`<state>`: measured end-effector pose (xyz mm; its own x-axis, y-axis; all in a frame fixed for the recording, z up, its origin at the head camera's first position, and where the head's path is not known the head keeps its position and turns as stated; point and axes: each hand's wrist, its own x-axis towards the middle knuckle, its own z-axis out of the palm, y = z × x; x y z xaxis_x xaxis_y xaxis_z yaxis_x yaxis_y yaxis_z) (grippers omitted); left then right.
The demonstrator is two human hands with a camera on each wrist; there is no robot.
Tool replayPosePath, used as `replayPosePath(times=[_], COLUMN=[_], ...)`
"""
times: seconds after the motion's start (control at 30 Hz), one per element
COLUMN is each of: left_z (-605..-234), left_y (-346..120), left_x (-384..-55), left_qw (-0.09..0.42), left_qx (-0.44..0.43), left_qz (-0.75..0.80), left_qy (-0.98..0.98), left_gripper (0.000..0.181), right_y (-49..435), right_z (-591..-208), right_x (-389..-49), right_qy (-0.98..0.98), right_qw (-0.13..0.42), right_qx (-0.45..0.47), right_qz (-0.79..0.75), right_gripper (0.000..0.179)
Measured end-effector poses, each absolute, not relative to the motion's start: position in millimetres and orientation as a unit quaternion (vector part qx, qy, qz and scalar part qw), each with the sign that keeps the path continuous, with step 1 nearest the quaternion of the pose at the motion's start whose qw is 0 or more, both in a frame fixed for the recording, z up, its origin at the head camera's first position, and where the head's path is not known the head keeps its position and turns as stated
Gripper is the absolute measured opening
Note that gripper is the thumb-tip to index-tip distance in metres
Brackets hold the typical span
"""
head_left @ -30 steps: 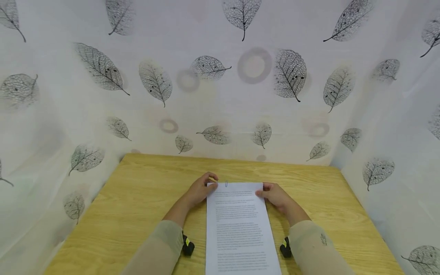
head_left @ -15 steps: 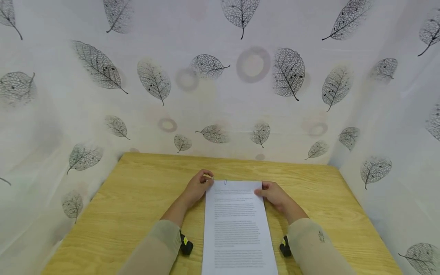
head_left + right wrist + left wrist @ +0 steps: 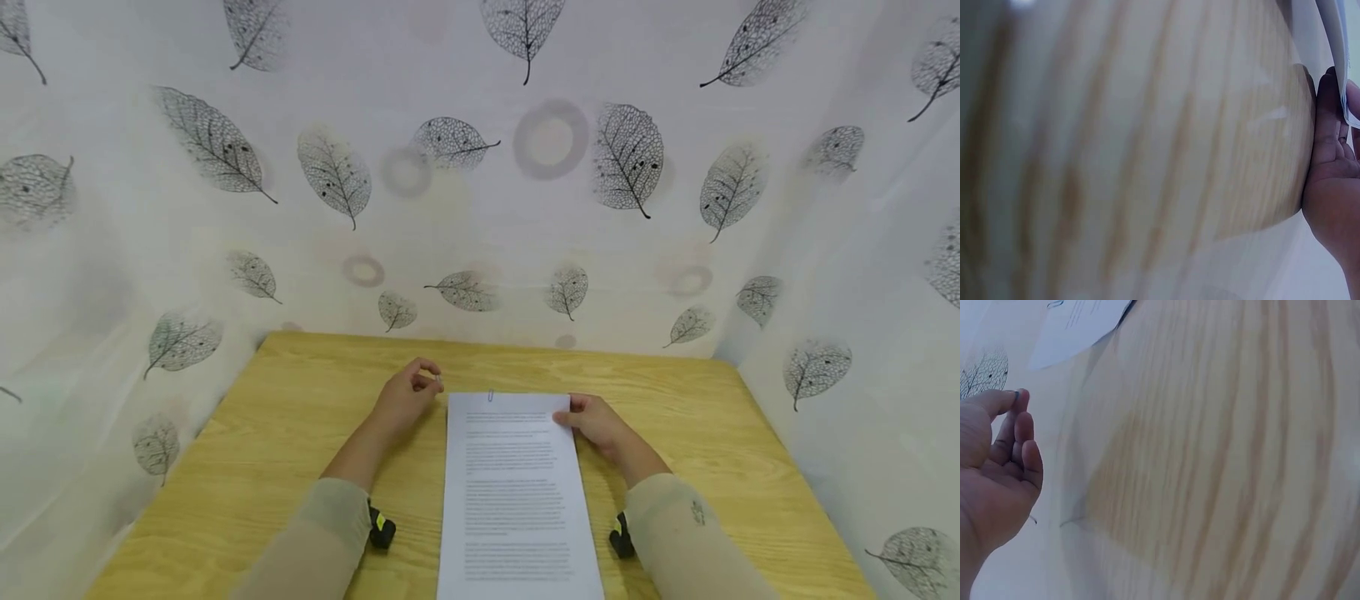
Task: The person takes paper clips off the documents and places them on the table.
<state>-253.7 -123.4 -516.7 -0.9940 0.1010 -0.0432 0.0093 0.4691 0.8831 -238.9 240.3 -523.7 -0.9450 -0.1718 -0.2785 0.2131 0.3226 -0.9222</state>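
Observation:
A stack of printed sheets [image 3: 517, 492] lies on the table in the head view, a paper clip [image 3: 491, 396] on its top edge. My left hand [image 3: 405, 398] is off the stack's top left corner, apart from it. Its thumb and forefinger pinch a small, thin paper clip [image 3: 1017, 395], mostly hidden by the fingertips. My right hand [image 3: 597, 425] grips the sheets' top right corner, thumb on top and fingers beneath. In the right wrist view the lifted sheet edge [image 3: 1339, 56] sits between the thumb and fingers of that hand.
The wood-grain table [image 3: 300, 433] extends on both sides of the sheets. Behind it and at the sides hangs a white curtain [image 3: 465, 217] with leaf prints. A black wrist device [image 3: 382, 529] is strapped at the left cuff.
My left hand has moved left, away from the sheets' top left corner, carrying a small paper clip from there. My right hand keeps hold of the top right corner.

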Motion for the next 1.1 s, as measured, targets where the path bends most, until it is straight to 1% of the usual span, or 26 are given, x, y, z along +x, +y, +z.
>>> replayPosePath(times=[0.23, 0.43, 0.6, 0.83, 1.1], left_z=[-518.3, -521.2, -521.8, -526.6, -528.7], left_y=[-148.1, -161.9, -165.3, -167.1, -169.7], left_x=[-250.4, -249.3, -250.5, -253.0, -257.0], left_qw=[0.041, 0.048, 0.045, 0.023, 0.023], left_qx=[0.04, 0.042, 0.049, 0.061, 0.044], left_qz=[0.43, 0.379, 0.362, 0.343, 0.345], left_qy=[0.901, 0.923, 0.93, 0.937, 0.937], left_gripper=[0.02, 0.015, 0.015, 0.011, 0.015], right_y=[243.3, 245.1, 244.6, 242.1, 243.0], right_z=[-526.0, -528.7, -527.7, -524.7, -527.5], right_x=[-240.2, -240.1, -241.6, -240.4, -243.2], right_qy=[0.793, 0.793, 0.794, 0.792, 0.792], right_qw=[0.177, 0.177, 0.177, 0.176, 0.178], right_qx=[0.01, 0.01, 0.009, 0.018, 0.026], right_qz=[-0.583, -0.583, -0.581, -0.584, -0.583], right_gripper=[0.035, 0.034, 0.034, 0.033, 0.031])
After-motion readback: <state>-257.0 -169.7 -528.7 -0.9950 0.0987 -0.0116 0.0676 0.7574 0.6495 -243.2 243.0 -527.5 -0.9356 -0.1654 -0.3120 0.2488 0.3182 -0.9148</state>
